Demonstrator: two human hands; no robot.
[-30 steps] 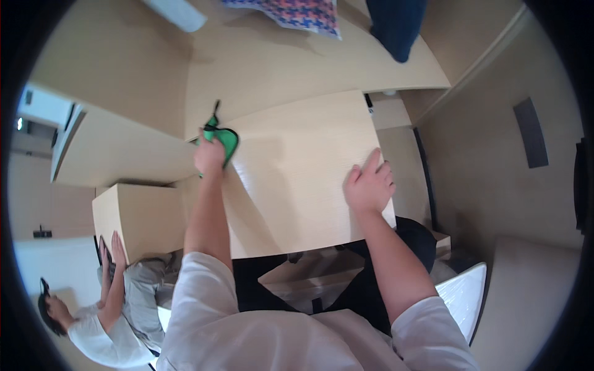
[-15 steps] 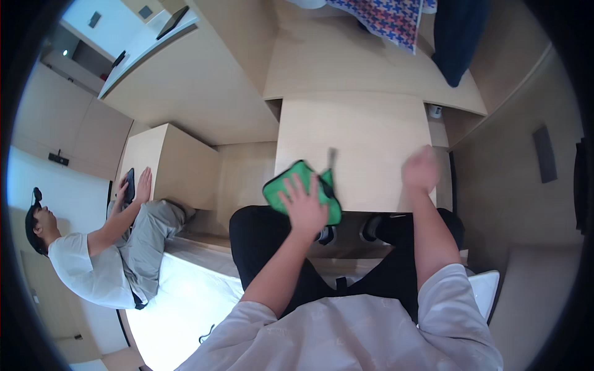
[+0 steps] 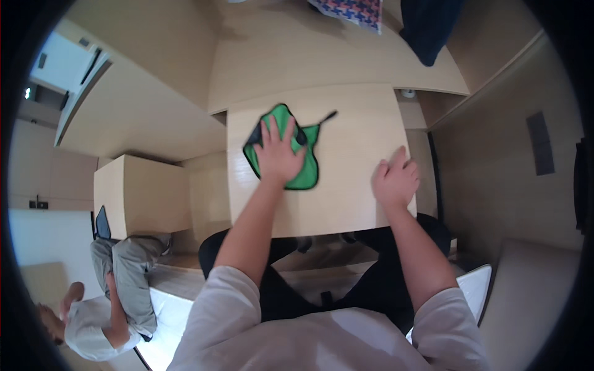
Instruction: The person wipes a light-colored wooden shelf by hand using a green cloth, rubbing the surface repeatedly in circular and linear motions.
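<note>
A green cloth [image 3: 305, 176] with black edging and a dark strap at one corner lies on the pale wooden table [image 3: 346, 198], toward its left side. My left hand [image 3: 279, 154] presses flat on the cloth with its fingers spread. The cloth is partly folded, and a dark patch shows beside my fingers. At the table's right edge rests my right hand [image 3: 396, 182], fingers apart and loosely bent, with nothing visible in it.
To the left, another person in grey trousers [image 3: 130, 266] sits beside a wooden box-shaped unit [image 3: 154, 195] with a dark flat device [image 3: 102, 224] near it. Patterned fabric [image 3: 356, 12] and dark blue cloth [image 3: 430, 31] hang at the far side. A wall stands close on the right.
My left hand has pushed the cloth away from me, off the table's near edge and farther onto the top. My right hand has loosened from a fist. The other person's hands have moved.
</note>
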